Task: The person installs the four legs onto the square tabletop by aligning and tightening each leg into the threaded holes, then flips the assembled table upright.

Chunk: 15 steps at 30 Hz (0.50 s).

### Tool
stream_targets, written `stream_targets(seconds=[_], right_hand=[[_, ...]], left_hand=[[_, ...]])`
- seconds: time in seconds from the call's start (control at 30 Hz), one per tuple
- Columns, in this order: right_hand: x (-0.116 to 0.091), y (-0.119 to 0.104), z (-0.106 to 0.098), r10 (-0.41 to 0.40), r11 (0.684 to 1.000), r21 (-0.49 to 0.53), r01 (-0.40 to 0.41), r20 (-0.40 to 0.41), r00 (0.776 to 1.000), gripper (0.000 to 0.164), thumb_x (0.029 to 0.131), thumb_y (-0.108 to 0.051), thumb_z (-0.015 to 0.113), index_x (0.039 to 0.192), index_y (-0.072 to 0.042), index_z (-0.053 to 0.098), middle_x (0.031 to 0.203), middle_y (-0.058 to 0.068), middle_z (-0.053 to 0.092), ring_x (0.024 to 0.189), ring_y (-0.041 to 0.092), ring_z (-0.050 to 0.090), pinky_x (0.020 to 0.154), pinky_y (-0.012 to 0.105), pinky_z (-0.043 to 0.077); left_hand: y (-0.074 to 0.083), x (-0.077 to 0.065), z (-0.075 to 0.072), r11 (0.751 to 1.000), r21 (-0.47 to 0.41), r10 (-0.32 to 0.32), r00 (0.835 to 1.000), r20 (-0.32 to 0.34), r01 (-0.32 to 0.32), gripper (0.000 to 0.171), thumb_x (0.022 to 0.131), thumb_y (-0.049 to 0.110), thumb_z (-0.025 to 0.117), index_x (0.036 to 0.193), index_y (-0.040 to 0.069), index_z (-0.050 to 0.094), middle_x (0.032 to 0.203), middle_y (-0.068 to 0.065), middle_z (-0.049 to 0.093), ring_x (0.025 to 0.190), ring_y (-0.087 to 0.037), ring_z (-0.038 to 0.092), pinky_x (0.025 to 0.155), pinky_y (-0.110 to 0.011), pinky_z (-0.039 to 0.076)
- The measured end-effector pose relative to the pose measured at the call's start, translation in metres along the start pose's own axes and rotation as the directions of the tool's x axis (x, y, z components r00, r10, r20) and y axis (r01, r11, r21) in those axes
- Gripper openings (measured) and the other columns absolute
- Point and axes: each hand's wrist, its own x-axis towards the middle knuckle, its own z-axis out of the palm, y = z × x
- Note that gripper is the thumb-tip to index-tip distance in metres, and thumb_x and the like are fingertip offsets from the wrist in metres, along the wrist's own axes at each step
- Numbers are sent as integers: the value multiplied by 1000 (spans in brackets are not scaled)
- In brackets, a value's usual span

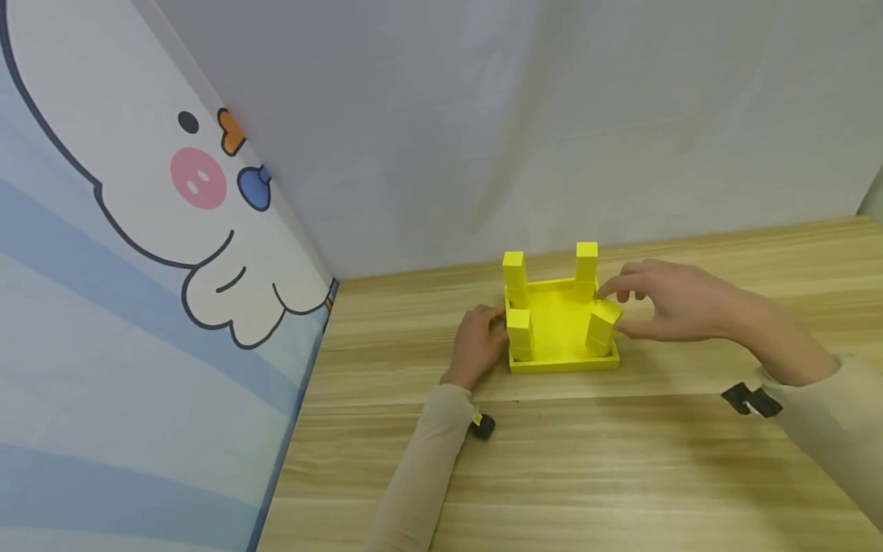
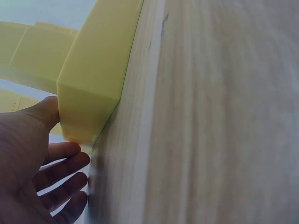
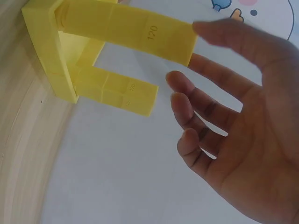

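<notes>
A shallow yellow tray sits on the wooden table, with a yellow block stack upright at three corners: back left, back right and front left. The front-right block stack leans outward to the right; its upper part bears the number 120 in the right wrist view. My right hand holds the top of this leaning stack between thumb and index finger, other fingers loosely bent. My left hand grips the tray's left side, thumb and index finger at the wall.
The wooden table reaches to a pale wall close behind the tray. On the left stands a panel with a cartoon character. Each sleeve carries a small black device at the wrist.
</notes>
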Motion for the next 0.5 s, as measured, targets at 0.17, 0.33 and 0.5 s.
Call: stream_targets(seconds=[0.17,0.33,0.5], right_hand=[[1,-4,3,15,999,-33,-16,-37,999,29,88,-35,77,113,-20,71,101,-4,66,91,13,61,73,36,52],[3,-12,7,41,995,-84,-47,-67,997,25,88,-42,77,91,-20,65,88,-5,61,78,11,53,68,31,46],[4,-23,9,87,989,-116,-94,-63,994,39,88,-48,76,79,-19,53,76,-5,48,69,11,40,64,29,34]], left_hand=[[0,-2,-2,1000,-3,9,1000,14,-9,43,96,32,71,134,12,67,122,-6,70,113,-25,61,99,-39,51],[-1,-6,-4,1000,-9,7,1000,26,-7,44,96,33,71,135,12,67,123,-6,69,114,-25,61,101,-39,51],[-1,-10,-8,1000,-15,14,1000,28,-14,44,96,33,71,134,12,67,123,-6,70,114,-25,61,101,-39,51]])
